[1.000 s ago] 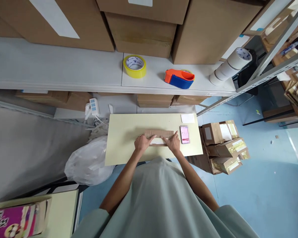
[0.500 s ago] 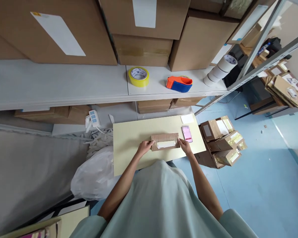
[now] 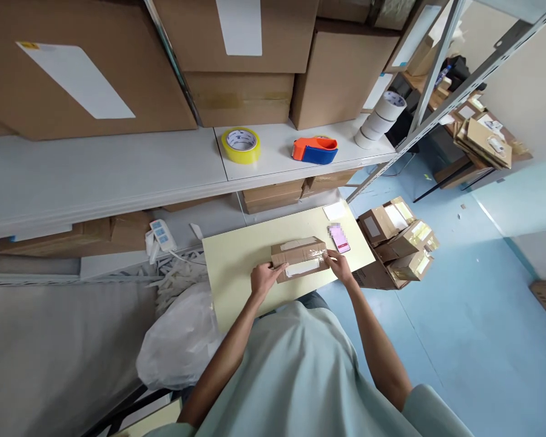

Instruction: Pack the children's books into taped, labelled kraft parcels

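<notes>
A small brown cardboard box (image 3: 300, 254) lies on the cream tabletop (image 3: 236, 291), with a white label strip on its near side and shiny clear tape toward its right end. At the box's left end, my left hand (image 3: 264, 279) grips the edge, thumb lying over the near side. My right hand (image 3: 337, 264) pinches the right end near the tape. Just beyond that hand rests a phone (image 3: 339, 238) with a pink screen. A white paper (image 3: 335, 210) sits at the table's far right corner.
On the shelf (image 3: 164, 164) are a yellow tape roll (image 3: 241, 145), an orange and blue tape dispenser (image 3: 315, 150) and stacked white rolls (image 3: 380, 120). Taped parcels (image 3: 398, 233) fill a carton at the table's right. A white plastic bag (image 3: 177, 340) and power strip (image 3: 162, 235) are at left.
The box has tilted so that another face with a pale strip shows on its far side. My left hand has moved further over its near side. The whole view has turned slightly.
</notes>
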